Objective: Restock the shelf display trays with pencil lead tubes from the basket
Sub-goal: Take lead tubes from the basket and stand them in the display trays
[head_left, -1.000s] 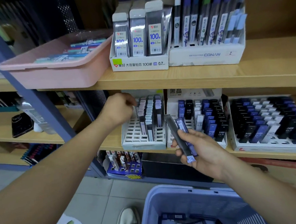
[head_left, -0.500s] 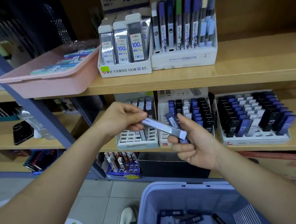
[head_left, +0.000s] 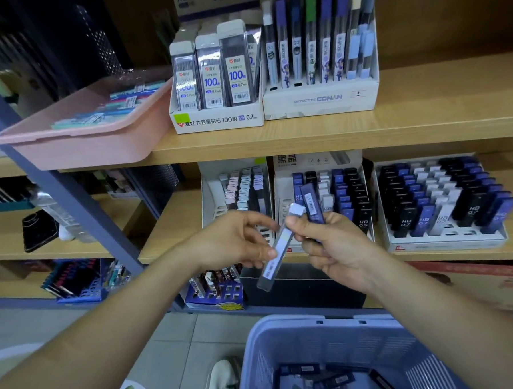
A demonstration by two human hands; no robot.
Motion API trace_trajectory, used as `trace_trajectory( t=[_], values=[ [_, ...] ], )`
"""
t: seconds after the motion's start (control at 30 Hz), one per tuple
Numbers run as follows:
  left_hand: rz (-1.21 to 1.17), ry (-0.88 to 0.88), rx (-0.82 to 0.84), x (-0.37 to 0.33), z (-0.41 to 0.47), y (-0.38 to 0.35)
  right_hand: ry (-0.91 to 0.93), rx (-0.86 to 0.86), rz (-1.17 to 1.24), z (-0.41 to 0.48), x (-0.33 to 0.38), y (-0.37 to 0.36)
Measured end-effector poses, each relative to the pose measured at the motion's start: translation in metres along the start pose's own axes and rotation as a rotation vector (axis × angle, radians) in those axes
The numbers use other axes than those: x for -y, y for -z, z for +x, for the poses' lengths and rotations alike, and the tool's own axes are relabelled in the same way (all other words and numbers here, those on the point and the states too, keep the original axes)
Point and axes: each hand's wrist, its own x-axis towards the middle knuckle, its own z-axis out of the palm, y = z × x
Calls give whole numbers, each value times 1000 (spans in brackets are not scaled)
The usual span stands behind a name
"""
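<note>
Before the lower shelf [head_left: 174, 228], the left hand [head_left: 237, 243] pinches a grey lead tube [head_left: 277, 249] with a white cap, which slants between both hands with its upper end against the right thumb. The right hand [head_left: 338, 249] grips a dark blue tube [head_left: 312, 204] upright, in front of the white display trays [head_left: 209, 196]. More loose tubes [head_left: 333, 379] lie in the lilac basket [head_left: 286, 323] at the near edge.

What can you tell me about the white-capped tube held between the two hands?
The white-capped tube is a slim, clear-looking plastic case, dark inside, with a pale label strip along it. It tilts, cap up, dark end down. The left hand pinches its middle; the right hand, also holding a blue tube, touches it near the cap.
</note>
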Motion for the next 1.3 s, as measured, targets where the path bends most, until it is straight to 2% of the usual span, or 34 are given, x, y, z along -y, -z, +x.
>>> trace_trajectory(
  t=[0.1, 0.17, 0.27, 0.43, 0.57, 0.7, 0.9, 1.3],
  values=[
    [-148, -94, -54, -4, 2, -9, -20, 9, -47, -1, -3, -4],
    [-163, -156, -99, -4, 5, -9, -38, 20, -58, -2, -4, -6],
    [-91, -188, -217, -10, 5, -7, -105, -1, -15, -2, -4, -5],
    [16, -218, -575, 2, 18, 19, -216, -149, 66, 0, -4, 9],
    [313, -278, -732, 9, 35, 24, -200, -194, 86, -5, 1, 15],
    [482, -278, -702, 10, 49, 19, -192, -201, 102, -9, 5, 20],
    [588, -230, -630, 14, 62, 19, -198, -184, 104, -12, 5, 24],
    [638, -168, -488, 17, 63, 33, -209, -191, 82, -13, 1, 26]
  ],
)
